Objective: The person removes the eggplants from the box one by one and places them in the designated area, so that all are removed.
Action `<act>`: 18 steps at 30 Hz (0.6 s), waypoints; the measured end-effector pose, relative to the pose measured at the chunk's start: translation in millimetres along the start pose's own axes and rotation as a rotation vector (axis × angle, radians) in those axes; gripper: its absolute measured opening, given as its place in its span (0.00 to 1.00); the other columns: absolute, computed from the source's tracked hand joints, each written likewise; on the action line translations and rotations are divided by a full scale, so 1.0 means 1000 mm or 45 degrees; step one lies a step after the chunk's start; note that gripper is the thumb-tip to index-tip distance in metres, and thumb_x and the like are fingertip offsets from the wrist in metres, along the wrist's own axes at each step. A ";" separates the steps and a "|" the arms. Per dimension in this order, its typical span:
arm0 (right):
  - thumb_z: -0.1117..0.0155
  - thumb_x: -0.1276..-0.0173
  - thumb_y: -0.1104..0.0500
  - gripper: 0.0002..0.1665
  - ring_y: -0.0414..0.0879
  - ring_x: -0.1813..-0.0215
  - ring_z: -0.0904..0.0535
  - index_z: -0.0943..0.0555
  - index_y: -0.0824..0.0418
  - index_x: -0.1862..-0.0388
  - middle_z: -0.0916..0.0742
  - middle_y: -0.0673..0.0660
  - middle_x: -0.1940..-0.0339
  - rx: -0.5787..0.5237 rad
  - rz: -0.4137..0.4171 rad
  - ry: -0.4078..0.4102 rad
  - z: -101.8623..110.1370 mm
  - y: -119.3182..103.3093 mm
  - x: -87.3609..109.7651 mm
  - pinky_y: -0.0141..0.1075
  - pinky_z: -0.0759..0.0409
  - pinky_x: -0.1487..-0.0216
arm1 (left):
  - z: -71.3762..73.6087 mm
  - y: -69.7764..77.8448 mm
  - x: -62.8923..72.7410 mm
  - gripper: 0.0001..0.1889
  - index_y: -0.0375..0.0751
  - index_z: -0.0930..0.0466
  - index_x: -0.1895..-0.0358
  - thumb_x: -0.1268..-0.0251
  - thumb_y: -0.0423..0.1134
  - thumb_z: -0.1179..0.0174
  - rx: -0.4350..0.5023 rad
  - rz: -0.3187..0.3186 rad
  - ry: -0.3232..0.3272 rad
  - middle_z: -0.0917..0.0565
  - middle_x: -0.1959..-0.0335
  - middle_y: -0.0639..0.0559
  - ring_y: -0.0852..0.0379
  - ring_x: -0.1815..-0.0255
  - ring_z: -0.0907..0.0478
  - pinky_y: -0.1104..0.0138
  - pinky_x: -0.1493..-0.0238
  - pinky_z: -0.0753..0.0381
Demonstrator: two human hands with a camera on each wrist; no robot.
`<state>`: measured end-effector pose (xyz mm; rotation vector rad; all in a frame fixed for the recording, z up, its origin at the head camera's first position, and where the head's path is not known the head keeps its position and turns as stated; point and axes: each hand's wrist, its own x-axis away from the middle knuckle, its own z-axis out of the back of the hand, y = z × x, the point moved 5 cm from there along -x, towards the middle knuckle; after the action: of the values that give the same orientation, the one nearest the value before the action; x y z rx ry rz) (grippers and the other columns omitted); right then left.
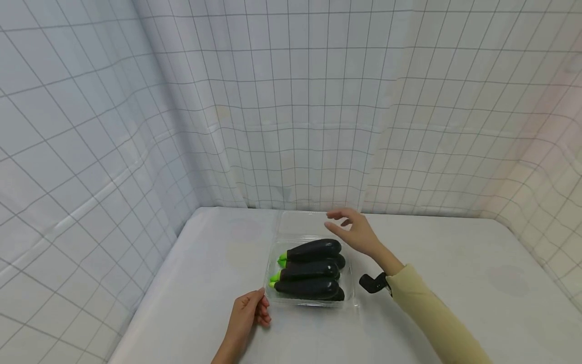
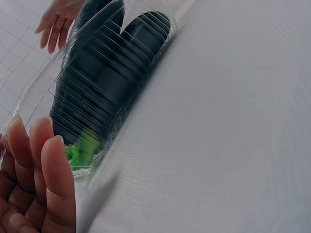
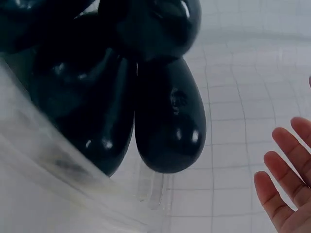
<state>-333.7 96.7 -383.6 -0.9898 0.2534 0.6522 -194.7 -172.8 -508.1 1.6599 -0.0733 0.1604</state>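
Note:
Several dark eggplants (image 1: 309, 270) with green stem ends lie stacked in a clear plastic container (image 1: 313, 303). Its see-through lid (image 1: 300, 223) is folded back on the far side. My left hand (image 1: 247, 309) pinches the container's near left corner, and its other fingers are loosely curled; the thumb's contact is hard to make out. In the left wrist view, the fingers (image 2: 58, 179) stand close to the ribbed side wall. My right hand (image 1: 356, 233) is above the back right corner, fingers spread and holding nothing. In the right wrist view, the eggplants' rounded ends (image 3: 170, 121) show close up.
The container stands on a white table (image 1: 209, 263). White curtains (image 1: 291, 126) with a grid pattern hang behind the table and on both sides. A black strap device (image 1: 375, 283) sits on my right wrist, by a yellow sleeve (image 1: 432, 313).

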 end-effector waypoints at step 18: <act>0.37 0.38 0.37 0.27 0.45 0.58 0.25 0.20 0.57 0.54 0.20 0.50 0.60 0.400 0.354 -0.460 -0.044 -0.062 0.034 0.36 0.25 0.56 | -0.001 0.001 0.000 0.18 0.33 0.26 0.76 0.27 0.41 0.51 0.002 0.009 0.013 0.26 0.86 0.50 0.58 0.86 0.25 0.68 0.82 0.22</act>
<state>-264.9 49.7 -381.3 -0.5261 0.1679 0.9975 -195.0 -172.1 -506.9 1.6607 -0.0710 0.1744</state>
